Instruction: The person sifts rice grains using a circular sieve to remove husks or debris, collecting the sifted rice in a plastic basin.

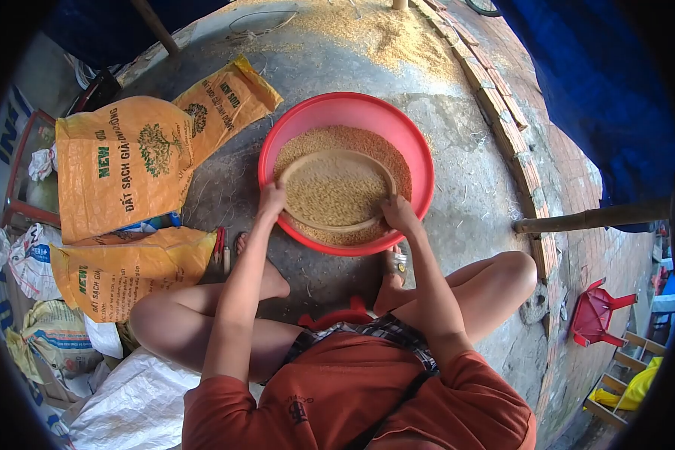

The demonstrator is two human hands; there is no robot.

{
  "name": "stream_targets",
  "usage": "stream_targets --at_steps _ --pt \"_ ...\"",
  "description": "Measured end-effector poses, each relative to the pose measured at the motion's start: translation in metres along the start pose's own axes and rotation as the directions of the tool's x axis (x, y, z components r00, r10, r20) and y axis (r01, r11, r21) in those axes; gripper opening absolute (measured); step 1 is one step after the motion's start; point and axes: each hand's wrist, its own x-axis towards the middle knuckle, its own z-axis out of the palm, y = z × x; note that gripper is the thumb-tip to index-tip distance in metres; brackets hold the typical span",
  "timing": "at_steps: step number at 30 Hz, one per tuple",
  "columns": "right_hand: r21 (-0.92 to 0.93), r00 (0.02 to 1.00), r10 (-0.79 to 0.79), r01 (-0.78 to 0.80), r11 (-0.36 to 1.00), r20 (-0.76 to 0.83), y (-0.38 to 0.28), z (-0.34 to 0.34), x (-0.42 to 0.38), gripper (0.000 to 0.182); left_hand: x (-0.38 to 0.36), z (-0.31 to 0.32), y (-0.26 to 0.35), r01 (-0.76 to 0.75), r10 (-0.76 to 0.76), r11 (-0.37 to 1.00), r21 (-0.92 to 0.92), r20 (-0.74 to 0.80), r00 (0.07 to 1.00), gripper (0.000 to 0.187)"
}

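Observation:
Between my hands is a round sieve (336, 154) with a pale rim, tilted over a wide red basin (421, 142). A layer of yellowish grain (330, 193) lies spread in the sieve. Below it, more brownish grain (345, 137) covers the basin's bottom. My left hand (272, 199) grips the sieve's left rim, fingers closed around it. On the opposite side my right hand (399, 213) is closed on the lower right rim. The fingers beneath the rim are hidden.
Orange printed sacks (124, 169) lie on the left, with white sacks (139, 401) nearer me. Loose grain (390, 37) is scattered on the floor beyond the basin. A brick edging (495, 105) and a wooden pole (592, 220) are on the right, near an overturned red stool (596, 315).

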Motion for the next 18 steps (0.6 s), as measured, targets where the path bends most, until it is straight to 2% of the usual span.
stream_targets --at_steps 2,3,5,6,7,8,9,10,12,13,15,16,17,18 --pt "0.349 0.991 -0.043 0.085 0.933 -0.126 -0.042 -0.012 -0.022 0.026 0.005 -0.016 0.014 0.065 -0.063 0.983 -0.174 0.020 0.998 0.041" --pt "0.349 0.991 -0.047 0.087 0.933 -0.121 -0.042 -0.013 -0.018 0.026 -0.001 -0.022 0.031 0.067 -0.065 0.983 -0.174 0.015 0.998 0.041" --pt "0.373 0.968 -0.041 0.134 0.918 -0.248 -0.039 -0.019 -0.008 0.025 -0.015 -0.019 0.057 0.038 -0.040 0.996 -0.084 -0.028 0.999 0.040" --pt "0.303 0.974 -0.024 0.093 0.948 -0.226 -0.035 -0.026 -0.006 0.025 -0.017 -0.010 0.060 -0.110 0.114 0.993 0.035 -0.118 0.986 0.042" --pt "0.285 0.981 -0.001 0.058 0.957 -0.194 -0.025 -0.027 -0.004 0.026 -0.034 -0.005 0.077 -0.147 0.151 0.988 0.041 -0.110 0.982 0.040" --pt "0.150 0.963 -0.034 0.076 0.986 -0.268 -0.007 -0.022 0.003 0.027 -0.020 0.010 0.051 -0.209 0.224 0.972 0.108 -0.146 0.964 0.038" --pt "0.009 0.938 -0.073 0.081 0.997 -0.338 0.011 -0.013 0.010 0.028 -0.013 0.021 0.035 -0.238 0.259 0.961 0.137 -0.158 0.953 0.038" --pt "0.003 0.938 -0.071 0.077 0.997 -0.339 0.019 -0.006 0.012 0.028 -0.011 0.028 0.026 -0.266 0.293 0.949 0.167 -0.171 0.941 0.037" --pt "-0.170 0.906 -0.168 0.109 0.979 -0.388 0.028 0.005 0.014 0.029 -0.015 0.031 0.009 -0.224 0.253 0.953 0.204 -0.126 0.959 0.034" --pt "-0.172 0.902 -0.170 0.109 0.979 -0.396 0.021 0.003 0.010 0.029 -0.022 0.027 0.017 -0.233 0.260 0.952 0.199 -0.125 0.957 0.034" --pt "-0.061 0.903 -0.123 0.107 0.992 -0.411 0.005 0.001 0.003 0.027 -0.031 0.013 0.039 -0.273 0.317 0.938 0.216 -0.206 0.926 0.032" --pt "-0.088 0.875 -0.164 0.139 0.986 -0.455 0.000 0.001 0.002 0.026 -0.032 0.007 0.054 -0.350 0.394 0.915 0.201 -0.267 0.879 0.032" --pt "-0.082 0.870 -0.161 0.138 0.987 -0.466 -0.006 -0.002 0.002 0.026 -0.032 0.001 0.069 -0.362 0.406 0.910 0.202 -0.262 0.875 0.032" --pt "-0.016 0.791 -0.239 0.279 0.960 -0.564 -0.020 -0.011 -0.005 0.026 -0.035 -0.008 0.090 -0.462 0.459 0.884 0.070 -0.309 0.833 0.034"
